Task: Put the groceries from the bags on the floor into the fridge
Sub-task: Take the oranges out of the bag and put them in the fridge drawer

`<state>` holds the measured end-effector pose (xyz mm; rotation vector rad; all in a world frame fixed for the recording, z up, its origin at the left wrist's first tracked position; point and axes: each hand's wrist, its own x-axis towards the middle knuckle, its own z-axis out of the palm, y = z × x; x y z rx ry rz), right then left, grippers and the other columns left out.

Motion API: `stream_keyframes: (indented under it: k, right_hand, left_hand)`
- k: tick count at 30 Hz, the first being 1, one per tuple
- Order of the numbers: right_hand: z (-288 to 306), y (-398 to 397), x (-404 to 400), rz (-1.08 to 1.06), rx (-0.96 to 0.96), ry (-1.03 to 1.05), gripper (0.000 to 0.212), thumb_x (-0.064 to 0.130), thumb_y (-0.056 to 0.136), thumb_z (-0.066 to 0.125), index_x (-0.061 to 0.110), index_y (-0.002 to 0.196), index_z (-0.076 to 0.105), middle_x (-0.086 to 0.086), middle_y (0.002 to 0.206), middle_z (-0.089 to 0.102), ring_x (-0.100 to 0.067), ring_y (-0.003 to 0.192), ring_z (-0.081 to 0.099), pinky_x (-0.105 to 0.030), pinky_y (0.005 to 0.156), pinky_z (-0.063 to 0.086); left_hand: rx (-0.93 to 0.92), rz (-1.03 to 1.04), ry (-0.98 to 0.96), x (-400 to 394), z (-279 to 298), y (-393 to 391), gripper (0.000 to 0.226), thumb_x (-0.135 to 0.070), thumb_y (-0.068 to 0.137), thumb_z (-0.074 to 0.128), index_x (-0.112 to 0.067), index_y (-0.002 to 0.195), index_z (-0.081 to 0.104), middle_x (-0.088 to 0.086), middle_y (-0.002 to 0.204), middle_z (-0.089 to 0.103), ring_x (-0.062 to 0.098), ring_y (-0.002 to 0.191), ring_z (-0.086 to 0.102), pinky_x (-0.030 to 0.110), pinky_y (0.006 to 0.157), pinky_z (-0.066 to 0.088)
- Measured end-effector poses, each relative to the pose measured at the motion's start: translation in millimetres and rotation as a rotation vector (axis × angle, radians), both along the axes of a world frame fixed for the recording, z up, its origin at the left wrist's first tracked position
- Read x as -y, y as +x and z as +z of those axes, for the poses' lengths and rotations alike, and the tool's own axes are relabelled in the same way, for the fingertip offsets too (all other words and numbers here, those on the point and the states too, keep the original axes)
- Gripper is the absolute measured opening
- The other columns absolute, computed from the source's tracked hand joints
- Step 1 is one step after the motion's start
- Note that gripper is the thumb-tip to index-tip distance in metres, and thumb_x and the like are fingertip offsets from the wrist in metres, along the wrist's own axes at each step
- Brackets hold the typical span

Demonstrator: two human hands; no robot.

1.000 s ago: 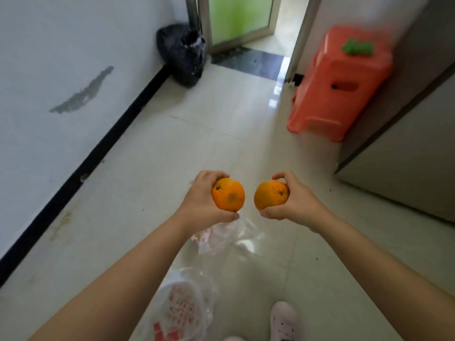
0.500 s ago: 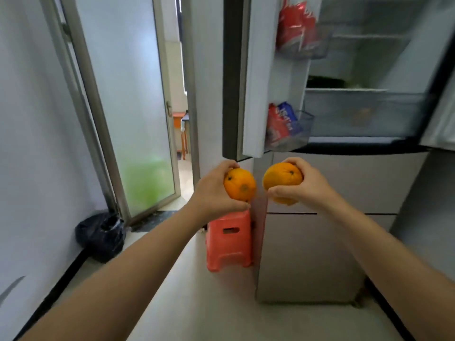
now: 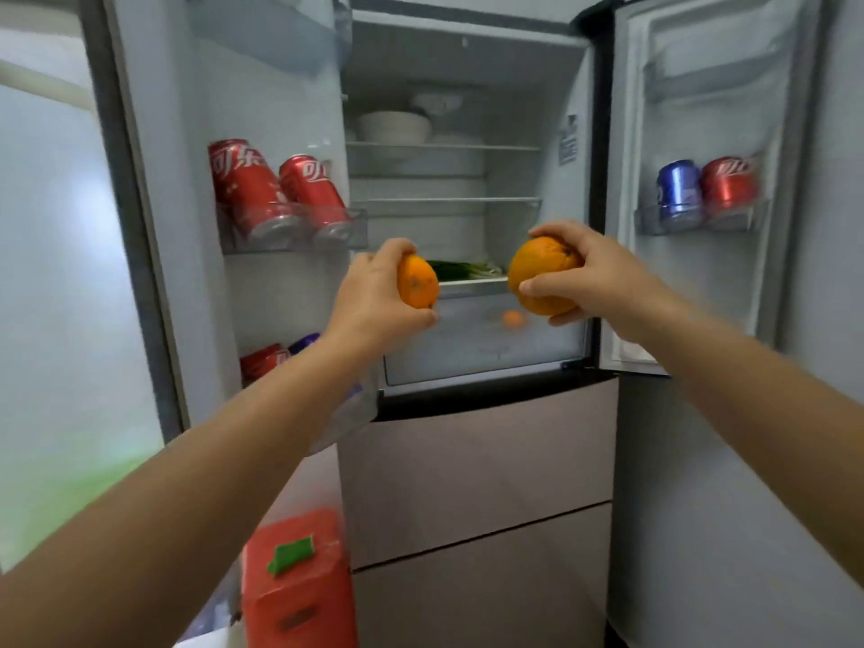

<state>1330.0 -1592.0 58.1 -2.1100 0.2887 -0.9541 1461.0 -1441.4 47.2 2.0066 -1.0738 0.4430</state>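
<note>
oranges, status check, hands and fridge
Left hand holds one orange, right hand the other orange. Fridge doors open. Path clear.

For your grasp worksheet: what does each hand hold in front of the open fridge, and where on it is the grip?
Each holds an orange. The left hand wraps its orange's left side; the right hand wraps its orange's right side.

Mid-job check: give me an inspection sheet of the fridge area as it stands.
Surface: fridge, both upper doors open; shelves hold bowls and greens.
Job's things: two oranges, left orange and right orange, both held before the crisper drawer.
Clutter: cans in the door bins; red stool on the floor.
Grippers: left hand and right hand each grip one orange.
Cables: nothing seen.
Surroundings: frosted glass door at left.
</note>
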Motion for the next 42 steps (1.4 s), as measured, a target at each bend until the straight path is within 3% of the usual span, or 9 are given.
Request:
stream_keyframes:
  k: [5, 8, 16, 19, 25, 30, 34, 37, 42]
  right_hand:
    - [24.7, 36.8, 92.2, 0.056, 0.056, 0.187, 0.047, 0.008, 0.078, 0.069, 0.03, 0.108, 0.04, 0.006, 0.101, 0.039, -0.027, 0.101, 0.046, -0.041, 0.072, 0.056]
    - [18.8, 74.9, 137.3, 0.052, 0.035, 0.201, 0.059, 0.01, 0.071, 0.076, 0.033, 0.108, 0.035, 0.002, 0.113, 0.036, -0.03, 0.11, 0.048, -0.038, 0.068, 0.058]
    - [19.0, 192.1, 238.7, -0.116, -0.094, -0.143, 0.061, 0.016, 0.067, 0.08, 0.023, 0.114, 0.043, -0.002, 0.11, 0.042, -0.024, 0.099, 0.05, -0.039, 0.066, 0.059]
    - [33.6, 230.7, 282.1, -0.237, -0.257, -0.328, 0.063, 0.024, 0.066, 0.081, 0.019, 0.119, 0.047, -0.002, 0.107, 0.048, -0.023, 0.098, 0.05, -0.038, 0.083, 0.05]
    - [27.3, 294.2, 356.2, -0.346, -0.72, -0.51, 0.066, 0.031, 0.068, 0.078, 0.019, 0.124, 0.044, -0.008, 0.124, 0.054, -0.022, 0.099, 0.049, -0.034, 0.082, 0.045]
    - [20.3, 337.8, 396.4, -0.21, -1.211, -0.864, 0.059, 0.029, 0.07, 0.075, 0.022, 0.12, 0.045, -0.007, 0.115, 0.054, -0.022, 0.096, 0.05, -0.033, 0.078, 0.043]
    - [4.8, 377.5, 427.1, -0.176, -1.449, -1.021, 0.055, 0.029, 0.071, 0.074, 0.02, 0.118, 0.047, -0.008, 0.119, 0.056, -0.028, 0.107, 0.056, -0.035, 0.088, 0.048]
    - [-2.9, 396.0, 445.7, -0.092, -1.584, -1.041, 0.041, 0.028, 0.074, 0.072, 0.024, 0.106, 0.047, -0.008, 0.106, 0.054, -0.025, 0.094, 0.052, -0.039, 0.095, 0.048]
    - [-24.0, 410.2, 465.2, 0.054, -1.604, -0.988, 0.062, 0.025, 0.076, 0.072, 0.015, 0.129, 0.04, -0.014, 0.123, 0.056, -0.027, 0.092, 0.052, -0.034, 0.079, 0.043]
  left_hand:
    - [-0.038, 0.051, 0.076, 95.1, 25.9, 39.4, 0.066, -0.018, 0.08, 0.072, -0.026, 0.136, 0.039, 0.013, 0.135, 0.036, 0.033, 0.122, 0.042, 0.028, 0.085, 0.034]
    - [-0.074, 0.069, 0.11, 143.3, 31.4, 68.1, 0.065, -0.019, 0.081, 0.071, -0.027, 0.136, 0.039, 0.012, 0.136, 0.035, 0.033, 0.121, 0.042, 0.03, 0.086, 0.036]
    - [0.015, 0.121, 0.326, 266.7, 53.0, 163.1, 0.064, -0.027, 0.078, 0.073, -0.023, 0.135, 0.044, 0.008, 0.137, 0.047, 0.027, 0.123, 0.047, 0.03, 0.085, 0.043]
    - [0.029, 0.125, 0.539, 310.7, 60.3, 196.8, 0.061, -0.027, 0.083, 0.068, -0.018, 0.138, 0.042, 0.009, 0.139, 0.044, 0.03, 0.124, 0.048, 0.03, 0.081, 0.046]
    - [0.132, 0.098, 0.944, 398.6, 44.1, 260.9, 0.059, -0.031, 0.089, 0.061, -0.01, 0.14, 0.04, 0.008, 0.142, 0.044, 0.028, 0.113, 0.053, 0.027, 0.073, 0.04]
    - [0.105, 0.033, 1.14, 454.4, 16.2, 301.9, 0.057, -0.029, 0.096, 0.051, -0.005, 0.144, 0.032, 0.015, 0.146, 0.037, 0.032, 0.123, 0.05, 0.03, 0.088, 0.043]
    - [0.064, -0.007, 1.224, 491.1, -7.7, 336.2, 0.056, -0.031, 0.094, 0.054, -0.008, 0.142, 0.038, 0.012, 0.146, 0.04, 0.03, 0.127, 0.047, 0.034, 0.095, 0.042]
    - [0.033, -0.006, 1.228, 512.1, -23.5, 352.2, 0.052, -0.032, 0.092, 0.056, -0.008, 0.136, 0.046, 0.013, 0.139, 0.048, 0.026, 0.105, 0.056, 0.033, 0.098, 0.045]
    - [0.016, -0.001, 1.109, 541.1, -45.2, 372.7, 0.043, -0.032, 0.082, 0.063, -0.01, 0.119, 0.062, 0.009, 0.12, 0.063, 0.023, 0.113, 0.061, 0.03, 0.089, 0.051]
